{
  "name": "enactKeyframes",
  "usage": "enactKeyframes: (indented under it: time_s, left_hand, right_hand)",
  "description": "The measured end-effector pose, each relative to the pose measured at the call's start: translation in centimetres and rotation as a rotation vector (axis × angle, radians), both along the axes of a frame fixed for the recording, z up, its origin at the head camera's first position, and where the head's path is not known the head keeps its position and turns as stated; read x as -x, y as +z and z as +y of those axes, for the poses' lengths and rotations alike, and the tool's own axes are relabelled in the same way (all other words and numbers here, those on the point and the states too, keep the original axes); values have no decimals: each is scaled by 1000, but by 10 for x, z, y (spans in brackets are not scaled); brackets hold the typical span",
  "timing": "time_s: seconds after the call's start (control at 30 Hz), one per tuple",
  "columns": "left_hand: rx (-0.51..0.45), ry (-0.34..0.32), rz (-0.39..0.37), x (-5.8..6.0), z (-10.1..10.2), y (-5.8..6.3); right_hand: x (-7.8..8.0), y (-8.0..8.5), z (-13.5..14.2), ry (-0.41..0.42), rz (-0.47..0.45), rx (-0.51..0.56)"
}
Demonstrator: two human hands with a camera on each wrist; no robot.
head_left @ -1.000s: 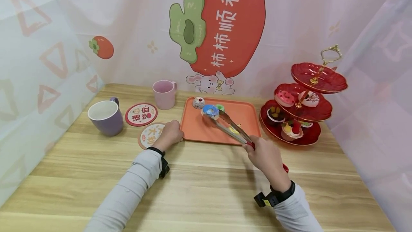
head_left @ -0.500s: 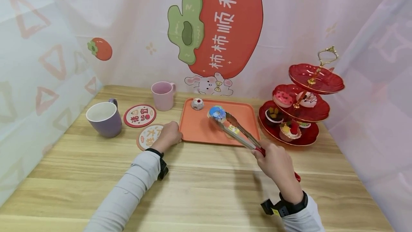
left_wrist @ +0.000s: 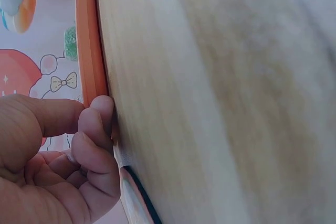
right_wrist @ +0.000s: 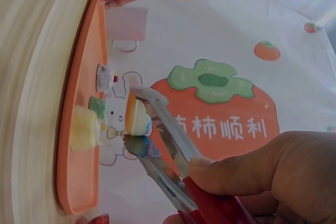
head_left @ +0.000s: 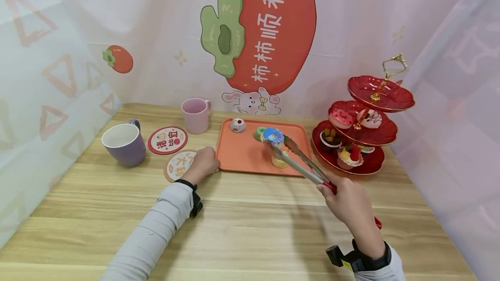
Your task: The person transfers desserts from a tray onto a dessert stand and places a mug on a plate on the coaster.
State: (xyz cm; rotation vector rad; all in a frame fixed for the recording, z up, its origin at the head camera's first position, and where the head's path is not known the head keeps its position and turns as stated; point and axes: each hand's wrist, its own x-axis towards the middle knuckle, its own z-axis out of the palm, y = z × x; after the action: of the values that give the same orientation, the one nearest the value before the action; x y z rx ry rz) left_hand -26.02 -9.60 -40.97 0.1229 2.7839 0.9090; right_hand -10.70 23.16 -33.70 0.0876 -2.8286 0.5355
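Observation:
My right hand point(head_left: 349, 203) grips a pair of tongs point(head_left: 302, 168) by the red handles. Between the metal tips is a small blue-topped cake point(head_left: 273, 135); the right wrist view shows this cake point(right_wrist: 137, 118) raised off the tray. Thumb and curled index finger of my left hand point(left_wrist: 63, 166) pinch the front left corner of the orange tray point(head_left: 240, 155). On that tray sit a white cake with a red cherry point(head_left: 237, 125), a green sweet point(head_left: 259, 133) and a yellow cake point(head_left: 279, 161), the last partly behind the tongs.
A red three-tier stand point(head_left: 375, 165) with several toy cakes stands close to the tray's right. A purple mug point(head_left: 129, 147), a pink mug point(head_left: 195, 118), a red-rimmed coaster point(head_left: 168, 140) and an orange-rimmed coaster point(head_left: 177, 166) are at the left. Printed curtains point(head_left: 164, 34) enclose the table.
My right hand has moved right and toward me, carrying the blue-topped cake in the tongs rightward above the tray. The green sweet shows more fully now. My left hand stays at the tray corner.

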Motion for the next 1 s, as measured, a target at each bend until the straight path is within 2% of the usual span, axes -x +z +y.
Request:
enactKeyframes:
  time_s: [0.3, 0.6, 0.93, 1.0]
  left_hand:
    - [-8, 0, 21, -1, 0, 0]
    - [-21, -4, 21, -2, 1, 2]
    - [-8, 4, 8, -1, 1, 2]
    - [-9, 0, 8, -1, 1, 2]
  right_hand:
    - [-8, 2, 17, -14, -19, 2]
    - [-16, 9, 32, -23, 15, -34]
    - [-25, 17, 46, -73, -43, -54]
    - [-27, 19, 49, -79, -31, -61]
